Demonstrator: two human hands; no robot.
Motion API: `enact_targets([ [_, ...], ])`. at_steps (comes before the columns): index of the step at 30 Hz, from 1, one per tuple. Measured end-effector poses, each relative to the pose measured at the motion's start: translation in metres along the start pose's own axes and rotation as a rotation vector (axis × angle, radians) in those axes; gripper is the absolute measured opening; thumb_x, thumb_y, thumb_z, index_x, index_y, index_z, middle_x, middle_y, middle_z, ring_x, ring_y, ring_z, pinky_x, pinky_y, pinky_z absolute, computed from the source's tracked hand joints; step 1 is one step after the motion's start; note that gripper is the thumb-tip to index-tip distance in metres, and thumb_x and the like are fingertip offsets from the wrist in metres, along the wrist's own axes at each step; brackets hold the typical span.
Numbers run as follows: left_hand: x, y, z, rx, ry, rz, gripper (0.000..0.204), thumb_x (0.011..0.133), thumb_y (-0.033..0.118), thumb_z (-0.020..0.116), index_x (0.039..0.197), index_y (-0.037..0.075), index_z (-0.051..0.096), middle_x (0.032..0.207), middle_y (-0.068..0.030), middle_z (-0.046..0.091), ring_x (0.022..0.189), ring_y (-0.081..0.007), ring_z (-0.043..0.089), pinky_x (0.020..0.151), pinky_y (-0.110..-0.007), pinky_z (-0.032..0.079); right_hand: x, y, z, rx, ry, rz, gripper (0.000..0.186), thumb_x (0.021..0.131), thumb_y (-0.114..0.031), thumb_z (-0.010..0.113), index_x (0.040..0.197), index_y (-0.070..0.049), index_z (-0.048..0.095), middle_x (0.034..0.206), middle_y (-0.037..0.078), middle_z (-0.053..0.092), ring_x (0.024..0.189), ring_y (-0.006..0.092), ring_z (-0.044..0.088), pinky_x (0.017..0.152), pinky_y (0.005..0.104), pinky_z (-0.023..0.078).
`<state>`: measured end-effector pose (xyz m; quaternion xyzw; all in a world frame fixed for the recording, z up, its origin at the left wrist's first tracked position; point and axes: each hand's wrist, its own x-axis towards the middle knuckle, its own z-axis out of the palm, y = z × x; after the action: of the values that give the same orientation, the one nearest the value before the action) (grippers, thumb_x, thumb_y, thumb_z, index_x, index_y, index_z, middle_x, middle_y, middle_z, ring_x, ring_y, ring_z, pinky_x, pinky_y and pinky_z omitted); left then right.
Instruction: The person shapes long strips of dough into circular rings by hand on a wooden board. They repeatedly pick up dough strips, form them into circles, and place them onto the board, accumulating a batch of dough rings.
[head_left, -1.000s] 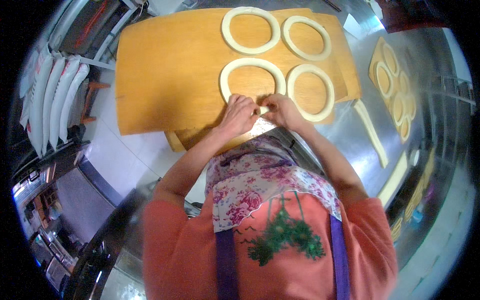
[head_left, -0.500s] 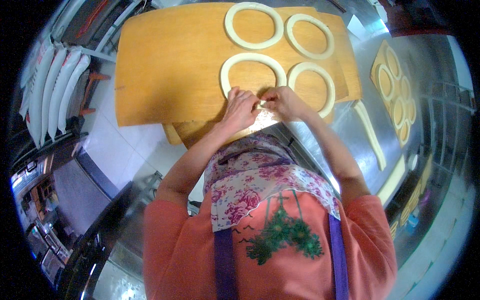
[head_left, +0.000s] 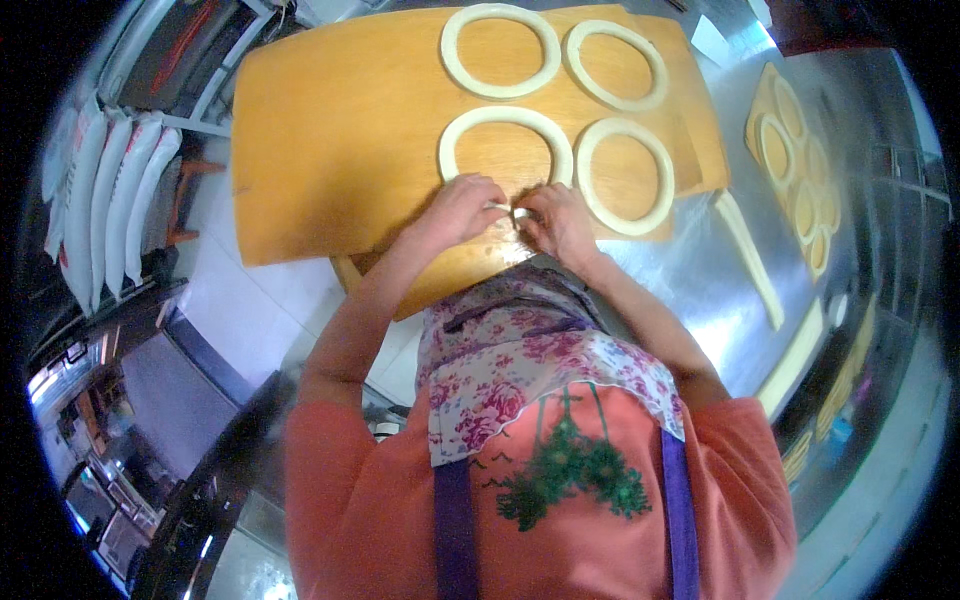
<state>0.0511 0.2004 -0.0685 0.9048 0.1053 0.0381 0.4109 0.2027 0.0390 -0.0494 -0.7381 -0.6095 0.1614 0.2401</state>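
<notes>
Your left hand (head_left: 462, 208): pinching one end of dough ring (head_left: 505, 116) | your right hand (head_left: 560, 222): pinching other | ring on board (head_left: 330, 130)

The left hand (head_left: 464, 208) has drawn away from the right hand (head_left: 560, 222); between them, a dark line (head_left: 513, 213) now crosses the dough ring (head_left: 506, 116).

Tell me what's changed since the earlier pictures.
The left hand has shifted left along the near side of the ring. It and the right hand keep their grip. The other three rings stay put on the board.
</notes>
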Motion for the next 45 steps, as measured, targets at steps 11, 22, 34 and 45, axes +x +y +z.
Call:
enact_targets([
  [11,0.003,0.008,0.015,0.127,0.25,0.057,0.011,0.086,0.012,0.065,0.091,0.002,0.062,0.093,-0.017,0.059,0.093,-0.0377,0.056,0.083,-0.046,0.047,-0.001,0.005,0.019,-0.007,0.222,0.118,0.016,0.082,-0.017,0.068,0.095,-0.008,0.069,0.087,0.01,0.064,0.091,0.0297,0.058,0.082,0.0447,0.037],
  [22,0.003,0.007,0.014,0.039,0.319,0.137,0.013,0.084,0.011,0.069,0.092,0.001,0.064,0.091,-0.0164,0.061,0.089,-0.0371,0.057,0.079,-0.045,0.047,0.003,-0.004,0.018,-0.072,0.214,0.159,0.016,0.083,-0.016,0.07,0.095,-0.007,0.072,0.09,0.007,0.067,0.089,0.0273,0.059,0.082,0.0409,0.038],
  [34,0.004,0.003,0.025,0.105,0.354,0.217,0.011,0.082,0.01,0.069,0.087,0.002,0.065,0.089,-0.0132,0.061,0.088,-0.0335,0.057,0.08,-0.043,0.047,0.0,-0.004,0.03,-0.091,0.296,0.054,0.019,0.075,-0.008,0.065,0.094,-0.008,0.069,0.09,0.009,0.064,0.093,0.0292,0.058,0.084,0.0452,0.037],
  [45,-0.005,-0.002,0.008,0.138,0.29,0.167,0.022,0.078,0.012,0.072,0.097,0.002,0.069,0.097,-0.0136,0.065,0.094,-0.0325,0.059,0.091,-0.045,0.045,0.004,-0.006,0.006,-0.003,0.134,0.009,0.026,0.076,-0.018,0.073,0.099,-0.008,0.07,0.1,0.009,0.067,0.098,0.0292,0.059,0.092,0.0446,0.039],
])
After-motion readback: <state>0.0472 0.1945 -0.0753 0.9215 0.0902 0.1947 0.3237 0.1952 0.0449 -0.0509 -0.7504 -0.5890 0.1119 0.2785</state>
